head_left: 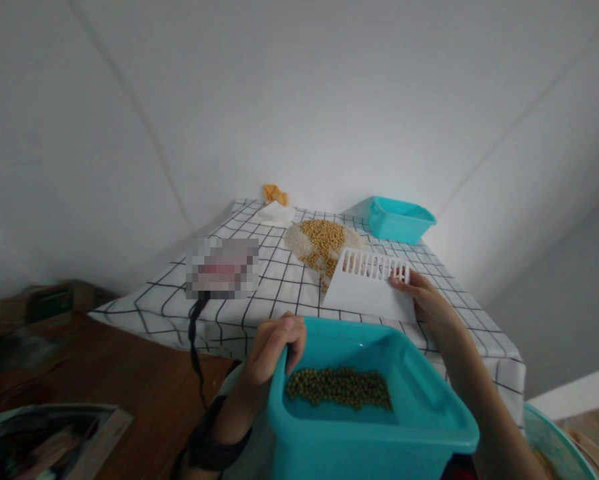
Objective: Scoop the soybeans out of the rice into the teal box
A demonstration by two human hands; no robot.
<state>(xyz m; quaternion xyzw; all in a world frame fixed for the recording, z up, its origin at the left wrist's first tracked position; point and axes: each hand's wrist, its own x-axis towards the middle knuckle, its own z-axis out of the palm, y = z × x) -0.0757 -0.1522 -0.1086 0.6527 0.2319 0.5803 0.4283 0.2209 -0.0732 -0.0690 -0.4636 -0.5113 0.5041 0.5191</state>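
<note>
My left hand [275,348] is closed over the left rim of a turquoise plastic tub [374,437], held just in front of the table edge. Small green-brown beans [339,387] lie across the tub's floor. Beyond the tub, my right hand [422,295] grips the right end of a white plastic scraper [369,293], which has a row of slots along its upper side. The scraper rests at the near side of a pile of yellow beans [323,237], apparently soybeans. Pale grains [295,241], perhaps rice, surround those beans on the cloth.
A checked cloth [274,290] covers the table, which meets a white wall. Another turquoise tub [396,220] stands at the back right. White folded material [275,213] and an orange item [275,194] lie at the back left. A pixelated object [222,269] with a black strap lies left.
</note>
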